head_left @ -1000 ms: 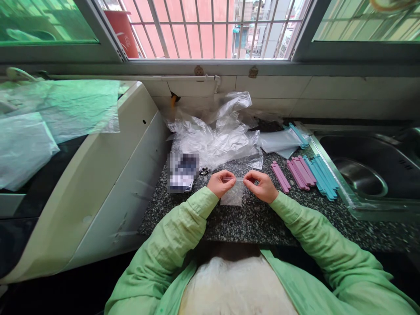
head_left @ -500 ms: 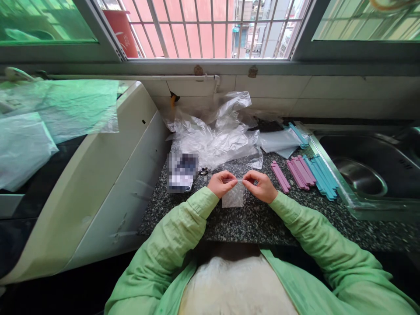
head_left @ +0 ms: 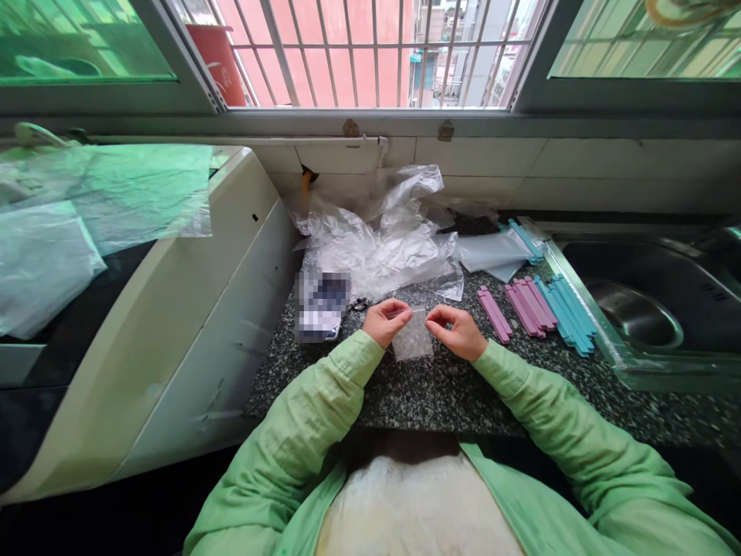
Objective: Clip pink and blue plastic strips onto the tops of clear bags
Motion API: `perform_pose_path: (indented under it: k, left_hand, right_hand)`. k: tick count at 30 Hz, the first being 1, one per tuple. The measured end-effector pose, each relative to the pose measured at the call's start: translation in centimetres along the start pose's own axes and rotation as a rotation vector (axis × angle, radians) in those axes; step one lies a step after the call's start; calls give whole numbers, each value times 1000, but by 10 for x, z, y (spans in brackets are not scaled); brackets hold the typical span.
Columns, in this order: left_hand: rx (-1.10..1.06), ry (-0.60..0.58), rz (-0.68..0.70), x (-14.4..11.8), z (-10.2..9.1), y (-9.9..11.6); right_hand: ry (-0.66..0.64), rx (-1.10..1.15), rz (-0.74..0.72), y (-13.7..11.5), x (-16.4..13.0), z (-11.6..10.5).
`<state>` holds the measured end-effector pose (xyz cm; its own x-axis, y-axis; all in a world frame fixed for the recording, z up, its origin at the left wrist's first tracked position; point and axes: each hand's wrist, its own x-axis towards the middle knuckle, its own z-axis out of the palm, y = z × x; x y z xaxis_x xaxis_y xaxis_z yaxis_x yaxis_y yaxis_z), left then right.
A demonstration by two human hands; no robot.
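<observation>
A small clear zip bag (head_left: 413, 345) lies over the dark counter between my hands, its upper edge toward the window. My left hand (head_left: 387, 322) pinches the bag's upper left part between thumb and fingers. At the bag's upper right corner, my right hand (head_left: 460, 332) has its fingers curled, with a slight gap between thumb and forefinger and nothing visible in them. Whether those fingertips touch the bag's edge is hard to make out. To the right lie pink strips (head_left: 495, 314), more pink strips (head_left: 531, 306) and several blue strips (head_left: 566, 315).
Crumpled clear plastic (head_left: 376, 247) spreads along the back of the granite counter (head_left: 440, 394). Flat clear bags (head_left: 492, 251) lie beside it. A blurred-out object (head_left: 323, 305) is left of my hands. A steel sink (head_left: 614, 369) borders the right; a white machine (head_left: 231, 309) borders the left.
My right fingers have come away from the bag's top edge and loosened slightly. More of the bag shows between my hands. My left hand keeps its pinch.
</observation>
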<state>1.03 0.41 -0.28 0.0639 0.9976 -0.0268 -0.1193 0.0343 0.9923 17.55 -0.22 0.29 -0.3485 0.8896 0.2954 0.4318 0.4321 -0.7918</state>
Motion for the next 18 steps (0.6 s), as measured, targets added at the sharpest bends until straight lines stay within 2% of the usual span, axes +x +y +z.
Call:
perform_pose_path:
  k: [10,14,18]
  left_hand:
    - [49,-50,-17,2,-1,-1]
    - [98,-83,-27,1,-2,-2]
    - [123,-87,21,1,-2,-3]
  right_hand:
    - [21,-95,-58,5,0,-2]
    - [-16,-114,-71,5,0,-5]
    - [-52,-118,-73,3,0,-3]
